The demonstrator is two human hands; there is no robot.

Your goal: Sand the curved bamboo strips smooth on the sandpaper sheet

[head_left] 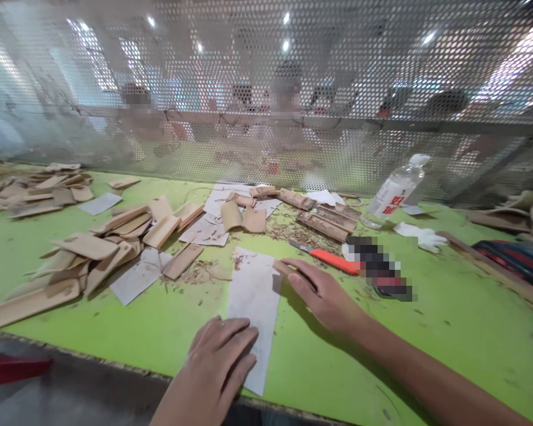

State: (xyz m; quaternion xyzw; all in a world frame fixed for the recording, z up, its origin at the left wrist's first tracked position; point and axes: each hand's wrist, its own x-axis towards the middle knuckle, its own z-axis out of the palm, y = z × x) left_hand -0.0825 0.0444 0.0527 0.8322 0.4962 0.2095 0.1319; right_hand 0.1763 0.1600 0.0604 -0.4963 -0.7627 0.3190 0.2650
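Note:
A white paper strip (254, 296) lies lengthwise on the green table in front of me. My left hand (224, 355) rests flat on its near left part, fingers stretched out. At the strip's far right edge, my right hand (315, 290) is closed on a small bamboo piece (283, 267), mostly hidden by the fingers; its end touches the paper. Beyond that hand lies an orange utility knife (335, 260) with its blade out. Just past the strip sit a curved bamboo piece (231, 217) and a flat one (254, 220).
Bamboo pieces are heaped at left (84, 251) and far left (48, 192). Dark-sided bamboo strips (322, 226) lie among shavings. A water bottle (393, 192), white glove (421, 235) and blurred dark object (377, 266) are at right. A perforated metal screen (249, 136) stands behind, people beyond it.

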